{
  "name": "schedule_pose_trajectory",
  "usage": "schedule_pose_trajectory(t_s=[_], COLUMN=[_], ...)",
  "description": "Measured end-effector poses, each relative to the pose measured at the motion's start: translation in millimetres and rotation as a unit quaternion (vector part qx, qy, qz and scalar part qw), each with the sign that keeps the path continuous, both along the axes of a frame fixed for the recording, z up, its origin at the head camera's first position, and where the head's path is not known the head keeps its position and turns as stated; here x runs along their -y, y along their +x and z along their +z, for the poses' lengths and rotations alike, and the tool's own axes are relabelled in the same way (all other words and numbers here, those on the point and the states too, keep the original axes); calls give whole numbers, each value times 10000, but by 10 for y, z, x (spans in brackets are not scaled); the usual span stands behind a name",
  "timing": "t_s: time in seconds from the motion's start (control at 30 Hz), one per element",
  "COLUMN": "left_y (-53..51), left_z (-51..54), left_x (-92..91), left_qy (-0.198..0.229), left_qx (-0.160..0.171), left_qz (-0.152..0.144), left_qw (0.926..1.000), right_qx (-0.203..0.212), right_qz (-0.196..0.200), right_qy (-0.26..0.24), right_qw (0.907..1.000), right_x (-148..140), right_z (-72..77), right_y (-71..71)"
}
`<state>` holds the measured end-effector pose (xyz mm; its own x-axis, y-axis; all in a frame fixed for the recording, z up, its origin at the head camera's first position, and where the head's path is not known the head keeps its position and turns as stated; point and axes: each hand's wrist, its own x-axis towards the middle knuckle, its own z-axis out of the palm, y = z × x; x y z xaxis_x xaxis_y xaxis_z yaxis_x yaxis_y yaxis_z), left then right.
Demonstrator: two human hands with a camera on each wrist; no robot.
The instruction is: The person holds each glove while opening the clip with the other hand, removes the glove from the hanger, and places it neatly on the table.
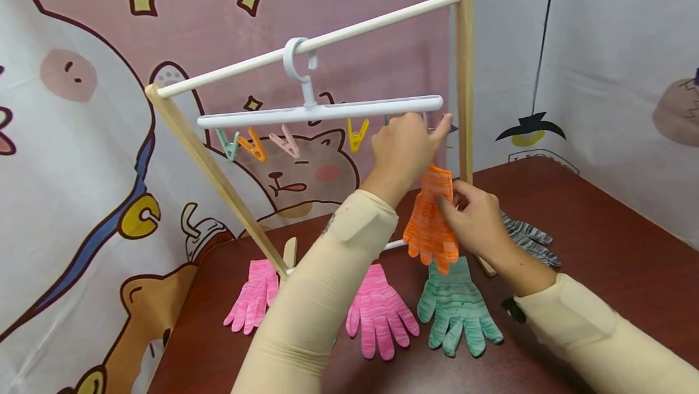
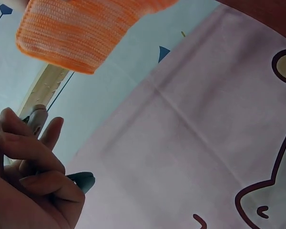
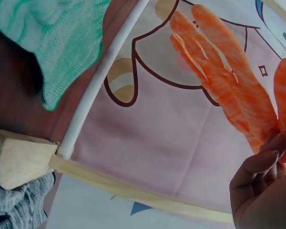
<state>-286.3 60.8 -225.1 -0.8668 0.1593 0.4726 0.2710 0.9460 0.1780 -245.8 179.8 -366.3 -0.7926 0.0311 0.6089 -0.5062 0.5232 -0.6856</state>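
Observation:
In the head view a white hanger (image 1: 322, 112) carries several small plastic clothespins, among them a yellow clothespin (image 1: 357, 135). My left hand (image 1: 403, 144) is raised under its right end, fingers curled around a pale pinkish clothespin (image 2: 37, 117), partly hidden by the fingers. A dark teal clothespin (image 2: 83, 181) sticks out beside those fingers. Lower and to the right, my right hand (image 1: 476, 217) pinches an orange knit glove (image 1: 434, 218) along its side near the cuff. The glove hangs fingers down, its cuff just below my left hand.
The hanger hooks over the white rod (image 1: 377, 22) of a wooden frame (image 1: 465, 78). On the brown table (image 1: 595, 230) lie a pink glove (image 1: 379, 312), another pink glove (image 1: 252, 297), a green glove (image 1: 457, 306) and a grey striped glove (image 1: 530, 239). A printed cloth hangs behind.

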Motion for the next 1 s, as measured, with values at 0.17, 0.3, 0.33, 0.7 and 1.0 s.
schedule_pose_trajectory(t_s=[0.17, 0.3, 0.33, 0.7, 1.0], left_y=[6, 62, 87, 439, 572], left_z=[-5, -19, -26, -338, -782], left_x=[36, 118, 150, 855, 1816], left_qy=[165, 267, 304, 1681, 2052], left_qx=[209, 223, 188, -1533, -3800], left_qz=[-124, -177, -203, -1325, -1227], left_qw=[9996, 9992, 9992, 9647, 8936], right_qx=[18, -26, -39, 97, 118], right_qz=[-10, -31, -45, 75, 142], right_qy=[-46, -86, -100, -177, -208], right_qw=[10000, 10000, 9999, 9998, 9996], right_x=[-16, -29, -31, -54, -47], right_z=[-40, -49, -48, -59, -60], right_y=[24, 38, 41, 86, 98])
